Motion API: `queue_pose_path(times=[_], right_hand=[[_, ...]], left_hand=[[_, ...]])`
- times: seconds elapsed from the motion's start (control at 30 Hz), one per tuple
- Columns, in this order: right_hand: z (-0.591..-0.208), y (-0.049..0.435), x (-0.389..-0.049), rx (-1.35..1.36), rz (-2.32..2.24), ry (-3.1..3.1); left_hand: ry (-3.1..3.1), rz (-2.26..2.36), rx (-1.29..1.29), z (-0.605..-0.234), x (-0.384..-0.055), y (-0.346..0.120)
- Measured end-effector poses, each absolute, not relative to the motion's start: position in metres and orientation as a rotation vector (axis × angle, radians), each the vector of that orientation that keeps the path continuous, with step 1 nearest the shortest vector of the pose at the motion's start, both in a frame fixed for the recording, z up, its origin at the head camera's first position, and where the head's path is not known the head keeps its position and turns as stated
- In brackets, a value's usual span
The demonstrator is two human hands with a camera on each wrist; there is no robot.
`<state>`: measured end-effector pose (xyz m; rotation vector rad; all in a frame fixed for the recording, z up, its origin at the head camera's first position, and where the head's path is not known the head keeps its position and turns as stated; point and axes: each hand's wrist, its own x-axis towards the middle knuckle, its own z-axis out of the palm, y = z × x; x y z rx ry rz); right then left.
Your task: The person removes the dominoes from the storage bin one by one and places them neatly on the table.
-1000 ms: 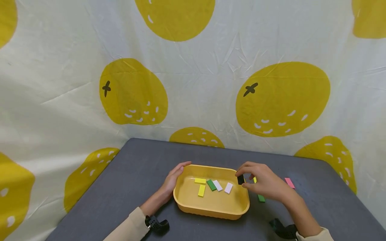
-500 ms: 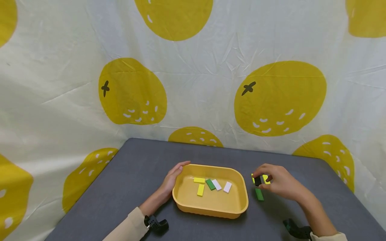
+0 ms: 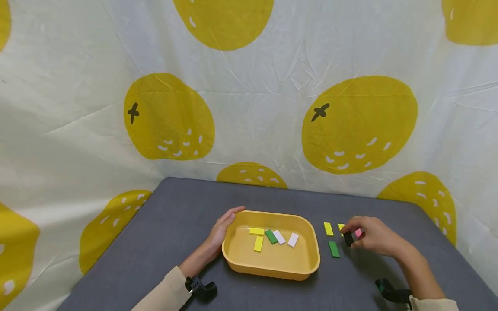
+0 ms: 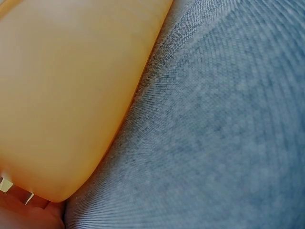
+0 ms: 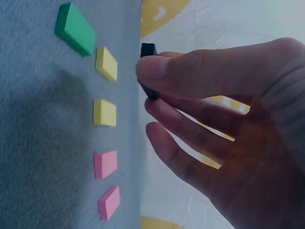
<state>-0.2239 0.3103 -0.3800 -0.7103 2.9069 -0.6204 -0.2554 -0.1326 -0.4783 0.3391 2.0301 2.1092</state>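
In the head view, my left hand (image 3: 220, 231) rests against the left side of a yellow plastic tray (image 3: 272, 273), its fingers reaching toward the far left corner. The left wrist view shows the tray's outer wall (image 4: 71, 95) close up, hiding most of those fingers. Between thumb and fingers, my right hand (image 3: 379, 236) pinches a black domino block (image 5: 148, 50) above the table, right of the tray. Nearby on the table lie a green block (image 3: 333, 249), a yellow block (image 3: 328, 229), another yellow block (image 5: 105, 113) and two pink blocks (image 5: 106, 164), partly hidden by the right hand in the head view.
Inside the tray are two yellow blocks (image 3: 258, 244), a green block (image 3: 271, 236) and two white blocks (image 3: 293, 240). The grey table (image 3: 186, 207) runs back to a white curtain (image 3: 256, 108) printed with yellow fruit.
My right hand has moved right, from the tray's right rim to over the loose blocks, still pinching the black block. The left hand and tray stay in place.
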Motion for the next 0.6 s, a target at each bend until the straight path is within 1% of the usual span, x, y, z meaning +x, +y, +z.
queue_pose_path(times=[0.2, 0.6], right_hand=[[-0.383, 0.318, -0.227, -0.558, -0.595, 2.807], [-0.392, 0.319, -0.232, -0.509, -0.668, 2.677]], left_hand=[[2.026, 2.104, 0.349, -0.477, -0.254, -0.131], [2.048, 2.099, 0.330, -0.477, -0.254, -0.131]])
